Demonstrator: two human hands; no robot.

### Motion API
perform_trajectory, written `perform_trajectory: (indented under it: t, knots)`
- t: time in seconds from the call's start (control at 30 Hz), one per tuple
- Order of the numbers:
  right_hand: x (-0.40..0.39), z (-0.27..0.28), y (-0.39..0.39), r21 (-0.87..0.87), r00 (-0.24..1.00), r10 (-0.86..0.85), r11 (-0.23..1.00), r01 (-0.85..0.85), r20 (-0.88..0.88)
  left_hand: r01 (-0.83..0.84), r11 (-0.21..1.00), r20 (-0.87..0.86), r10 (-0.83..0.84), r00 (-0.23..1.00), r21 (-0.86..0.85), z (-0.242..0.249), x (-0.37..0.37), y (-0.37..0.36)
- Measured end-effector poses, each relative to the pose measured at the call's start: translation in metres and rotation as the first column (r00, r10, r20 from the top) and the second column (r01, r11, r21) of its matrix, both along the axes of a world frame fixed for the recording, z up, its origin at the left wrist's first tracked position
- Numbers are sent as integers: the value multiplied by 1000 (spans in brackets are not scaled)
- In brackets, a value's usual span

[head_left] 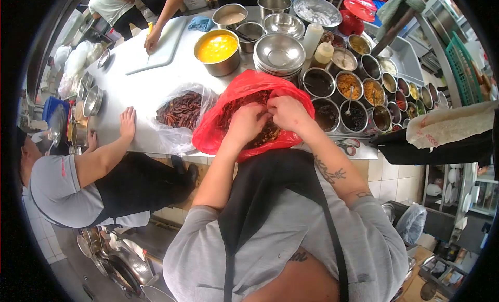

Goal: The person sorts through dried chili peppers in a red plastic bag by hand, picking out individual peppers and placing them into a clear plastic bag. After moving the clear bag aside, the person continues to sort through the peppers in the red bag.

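Note:
A red plastic bag lies open at the table's front edge, with dark red dried chilies inside. Over its mouth, my left hand and my right hand meet with fingers bent inward and pressed together. Whatever is between the fingertips is too small to make out. Just left of the red bag, a clear plastic bag holds more dried chilies.
Stacked steel bowls and a pot of yellow liquid stand behind the bags. Ingredient containers crowd the right side. A co-worker leans on the table at left; another's hand is over a white cutting board.

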State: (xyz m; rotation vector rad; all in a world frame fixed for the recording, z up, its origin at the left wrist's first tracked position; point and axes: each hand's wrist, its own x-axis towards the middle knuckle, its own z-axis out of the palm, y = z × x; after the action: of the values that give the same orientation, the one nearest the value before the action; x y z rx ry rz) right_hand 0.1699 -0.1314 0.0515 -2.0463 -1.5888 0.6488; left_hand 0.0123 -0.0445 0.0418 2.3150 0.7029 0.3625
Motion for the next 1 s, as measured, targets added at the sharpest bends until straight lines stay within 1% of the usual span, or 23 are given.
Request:
perform_trajectory:
  t: [0.07, 0.1, 0.17, 0.2, 0.23, 0.27, 0.33, 0.4, 0.47, 0.5, 0.57, 0.6, 0.63, 0.67, 0.7, 0.73, 0.77, 0.87, 0.93, 0.97, 1.0]
  knots:
    - [5, -5, 1, -12, 985, 10, 1000, -12, -175, 65, 998, 12, -65, 998, -3, -4, -2, 5]
    - [8, -10, 1, -19, 965, 13, 1000, -19, -261, 84, 994, 55, -80, 995, -64, -3, -5, 8]
    - [16, -34, 4, 37, 892, 55, 998, -43, -450, 128, 975, 145, -102, 984, -182, 2, -11, 13]
    - [15, -34, 4, 66, 840, 77, 997, -50, -536, 117, 959, 139, -83, 987, -260, 4, -12, 15]
    - [15, -33, 2, -37, 682, -12, 999, -21, -732, 103, 936, 130, -63, 990, -336, 6, -14, 16]
    - [14, -34, 1, -36, 629, -15, 999, -22, -777, 89, 908, 119, -43, 992, -409, 9, -16, 17]
    - [14, -35, 3, -31, 518, -17, 999, -19, -855, 105, 901, 129, -56, 990, -420, 12, -17, 20]
    - [13, -32, 3, 4, 706, 5, 1000, -3, -708, 119, 898, 135, -67, 989, -423, 9, -17, 21]
    - [12, -27, 3, 44, 856, 21, 999, 2, -517, 109, 954, 112, -80, 990, -279, 0, -13, 20]
    - [13, -26, 2, 90, 893, 37, 996, 4, -449, 95, 975, 98, -76, 992, -202, -4, -11, 19]
    - [11, -24, 5, 206, 942, 105, 978, -39, -320, 104, 983, 75, -93, 993, -154, -9, -10, 18]
    - [6, -14, 4, 165, 914, 98, 986, -34, -394, 89, 989, 56, -83, 995, -121, -10, -11, 20]
    - [3, -3, 3, 143, 928, 93, 989, -44, -361, 106, 985, 52, -99, 994, -137, -10, -12, 20]
    - [2, -5, 3, 102, 951, 65, 994, -35, -304, 122, 980, 51, -115, 992, -157, -12, -11, 19]
    - [4, -14, 5, 126, 953, 54, 992, -17, -297, 126, 982, 95, -114, 989, -142, -18, -10, 19]
    - [4, -14, 6, 183, 968, 61, 983, -17, -242, 138, 982, 142, -120, 983, -126, -22, -9, 19]
    - [2, -11, 5, 188, 970, 22, 982, 24, -241, 127, 982, 155, -104, 982, -143, -19, -9, 19]
    - [4, -15, 7, 128, 953, -52, 987, 94, -298, 109, 980, 156, -83, 984, -169, -10, -10, 15]
    - [4, -13, 7, 109, 948, -30, 992, 68, -318, 86, 977, 126, -63, 990, -192, -12, -8, 14]
    - [4, -13, 7, 98, 944, -23, 994, 58, -328, 90, 978, 158, -61, 986, -189, -15, -8, 13]
    - [7, -17, 7, 66, 923, -21, 997, 50, -384, 95, 979, 188, -59, 980, -183, -16, -9, 13]
